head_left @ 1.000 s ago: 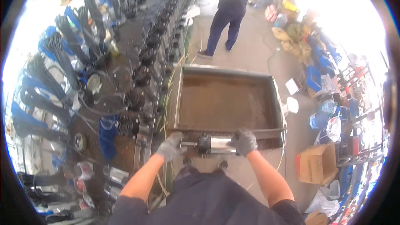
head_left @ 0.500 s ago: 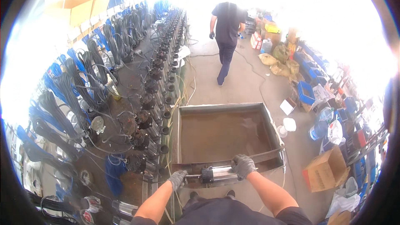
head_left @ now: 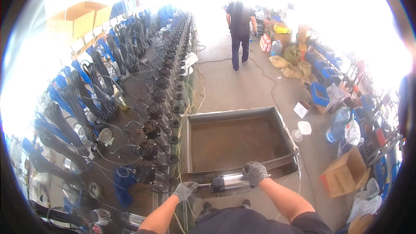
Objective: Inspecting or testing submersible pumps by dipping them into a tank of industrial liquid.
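The silver cylindrical metal pump (head_left: 229,182) lies level across the near rim of the rectangular brown metal tank (head_left: 237,115), at 6 o'clock. The gloved right hand (head_left: 255,173) wraps its body, fingers curled closed. The gloved left hand (head_left: 185,190) clasps its left end, fingers closed. At 9 o'clock, upright dark pumps (head_left: 149,149) stand in a row.

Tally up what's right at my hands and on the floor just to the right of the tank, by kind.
Gloved hands: 2, the left hand and the right hand
Metal cylinder held across the tank's near rim: 1
Rectangular metal tank: 1
White lidded tub: 1
Open cardboard box on the floor: 1
Total: 6
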Motion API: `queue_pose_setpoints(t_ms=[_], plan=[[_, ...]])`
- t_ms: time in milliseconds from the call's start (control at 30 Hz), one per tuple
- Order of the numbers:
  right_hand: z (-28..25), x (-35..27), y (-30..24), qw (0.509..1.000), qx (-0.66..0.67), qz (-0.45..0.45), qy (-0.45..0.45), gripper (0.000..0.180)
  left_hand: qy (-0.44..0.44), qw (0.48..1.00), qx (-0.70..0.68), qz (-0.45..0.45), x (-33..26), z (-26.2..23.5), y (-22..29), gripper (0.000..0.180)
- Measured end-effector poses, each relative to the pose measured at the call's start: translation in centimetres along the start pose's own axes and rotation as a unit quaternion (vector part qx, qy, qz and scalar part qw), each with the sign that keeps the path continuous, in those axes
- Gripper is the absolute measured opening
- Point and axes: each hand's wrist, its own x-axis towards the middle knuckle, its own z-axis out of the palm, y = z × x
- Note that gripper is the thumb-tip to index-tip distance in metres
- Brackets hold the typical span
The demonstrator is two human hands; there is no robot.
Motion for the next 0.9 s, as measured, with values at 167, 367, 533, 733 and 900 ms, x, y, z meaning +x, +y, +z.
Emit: queue_pose_setpoints(t_ms=[167, 367, 533, 733, 900], plan=[[0.6, 0.2, 0.4, 1.000, -0.022, 0.001, 0.003, 0.028, -0.032, 0.927, -0.257, -0.270, 1.4, -0.1, 1.9, 0.030], [0.3, -0.1, 0.3, 1.000, 0.002, 0.002, 0.017, 0.028, 0.134, 0.970, -0.194, 0.053, 0.2, 2.9, 0.8, 0.032], [-0.3, -0.1, -0.1, 0.999, -0.028, 0.015, -0.012, 0.030, 0.214, 0.917, 0.102, 0.322, 0.5, 1.9, 0.6, 0.037], [-0.6, -0.1, -0.3, 1.000, -0.014, 0.020, -0.013, 0.031, 0.042, 0.926, -0.274, -0.255, 0.4, 1.9, 2.2, 0.039], [-0.3, 0.0, 0.0, 1.000, -0.009, 0.011, -0.026, 0.031, 0.089, 0.992, -0.084, 0.032, -1.6, 2.1, 0.6, 0.038]])
